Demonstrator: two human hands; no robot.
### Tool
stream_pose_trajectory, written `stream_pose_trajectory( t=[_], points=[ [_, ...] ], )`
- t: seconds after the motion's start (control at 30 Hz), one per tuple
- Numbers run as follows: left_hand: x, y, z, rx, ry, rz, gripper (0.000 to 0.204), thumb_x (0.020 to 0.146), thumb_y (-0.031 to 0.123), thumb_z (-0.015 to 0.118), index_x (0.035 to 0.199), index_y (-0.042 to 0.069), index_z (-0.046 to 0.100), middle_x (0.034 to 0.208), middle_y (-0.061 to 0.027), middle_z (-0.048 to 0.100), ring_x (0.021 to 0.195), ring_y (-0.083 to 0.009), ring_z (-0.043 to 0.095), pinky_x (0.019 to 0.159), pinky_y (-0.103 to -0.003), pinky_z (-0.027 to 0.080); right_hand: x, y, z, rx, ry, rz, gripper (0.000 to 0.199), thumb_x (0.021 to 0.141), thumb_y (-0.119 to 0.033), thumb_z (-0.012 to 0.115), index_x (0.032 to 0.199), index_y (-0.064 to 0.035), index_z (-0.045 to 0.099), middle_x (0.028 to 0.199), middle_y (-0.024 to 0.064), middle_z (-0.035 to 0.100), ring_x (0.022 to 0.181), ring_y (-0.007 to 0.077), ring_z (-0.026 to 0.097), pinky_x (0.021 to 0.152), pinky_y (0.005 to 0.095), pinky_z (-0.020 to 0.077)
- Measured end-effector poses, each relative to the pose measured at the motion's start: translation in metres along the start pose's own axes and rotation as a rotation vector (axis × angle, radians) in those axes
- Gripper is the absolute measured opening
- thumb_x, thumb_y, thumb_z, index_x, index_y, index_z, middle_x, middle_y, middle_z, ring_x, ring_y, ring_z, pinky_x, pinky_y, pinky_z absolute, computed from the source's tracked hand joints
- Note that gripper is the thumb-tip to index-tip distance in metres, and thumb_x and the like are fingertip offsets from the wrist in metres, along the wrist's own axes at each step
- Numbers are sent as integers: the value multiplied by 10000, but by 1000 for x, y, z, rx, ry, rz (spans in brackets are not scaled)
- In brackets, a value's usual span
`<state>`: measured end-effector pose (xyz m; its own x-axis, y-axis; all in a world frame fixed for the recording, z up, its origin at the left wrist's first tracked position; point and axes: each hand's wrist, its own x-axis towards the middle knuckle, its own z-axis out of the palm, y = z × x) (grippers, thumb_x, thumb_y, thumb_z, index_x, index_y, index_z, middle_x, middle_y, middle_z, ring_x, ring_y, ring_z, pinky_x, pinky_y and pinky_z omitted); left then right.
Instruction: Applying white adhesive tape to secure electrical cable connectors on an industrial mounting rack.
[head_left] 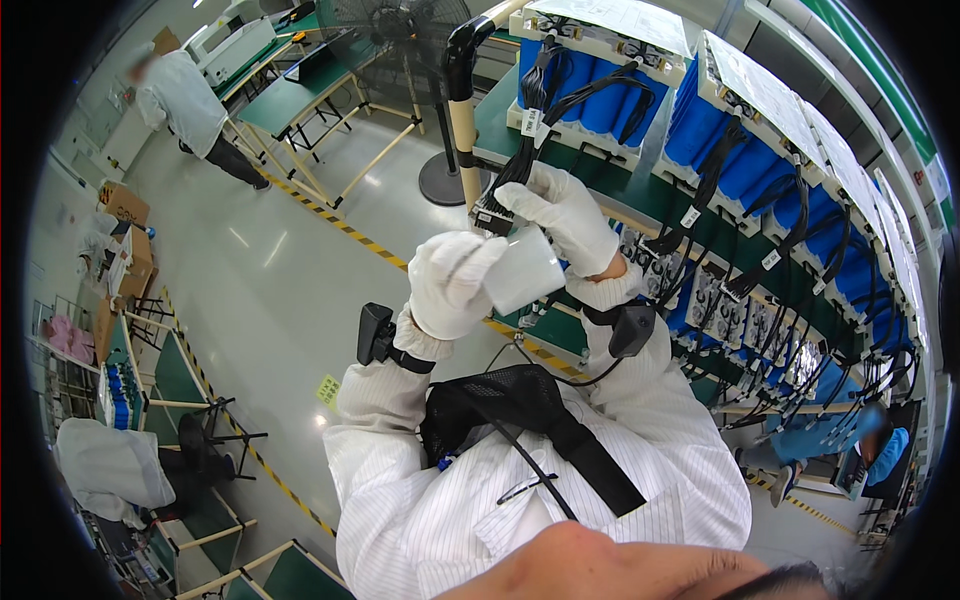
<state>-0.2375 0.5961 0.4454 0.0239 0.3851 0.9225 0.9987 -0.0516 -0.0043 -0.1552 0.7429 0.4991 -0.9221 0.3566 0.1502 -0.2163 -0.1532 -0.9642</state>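
My left hand [452, 283], in a white glove, is closed with its fingers at the edge of a whitish, slightly shiny rectangular piece [527, 272]; its exact kind is unclear. My right hand [563, 212], also gloved, closes its fingers round the lower end of a black cable bundle [522, 165]. A dark multi-pin connector [490, 217] sits at the end of this bundle, just above the left fingers. The cables hang from a battery pack of blue cells [590, 95] with a white top.
More blue battery packs [735, 150] with hanging cables line a green-topped bench on the right. A standing fan [440, 178] and a pale frame post [462, 120] are ahead. One person [185, 100] stands far left; another [835, 425] is at the lower right. Yellow-black tape [340, 225] marks the floor.
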Motion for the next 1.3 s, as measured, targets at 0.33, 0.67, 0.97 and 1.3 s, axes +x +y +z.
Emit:
stream_pose_trajectory(
  t=[0.33,0.67,0.97,1.3],
  points=[
    [28,-15,14,-580,398,-619,386,739,83,720,987,31,429,952,-71,526,845,-113,552,720,-239,479,5,27,2,-178,123,-219,171,867,-170,598,959,-25,602,796,-28,590,681,34,492,612,198,407],
    [16,-45,20,-961,27,-941,556,799,-6,581,1306,49,359,1077,-83,563,957,-142,555,803,-242,464,-10,20,11,-119,170,-245,140,859,-141,602,947,-34,584,800,-16,594,729,48,520,643,207,424],
    [-2,-41,2,-1152,-813,-807,483,740,33,668,1199,10,519,1014,-59,628,870,-99,574,759,-251,480,-22,14,11,-513,302,-387,159,841,-135,594,945,-17,573,746,107,609,666,182,578,633,278,444],
    [64,-20,-23,-675,-633,-659,115,706,63,690,761,-5,615,643,-62,589,653,-63,560,595,-234,464,-14,30,-12,-710,239,-449,135,824,-93,585,919,-10,536,723,155,531,654,280,556,585,331,428]
  ],
)
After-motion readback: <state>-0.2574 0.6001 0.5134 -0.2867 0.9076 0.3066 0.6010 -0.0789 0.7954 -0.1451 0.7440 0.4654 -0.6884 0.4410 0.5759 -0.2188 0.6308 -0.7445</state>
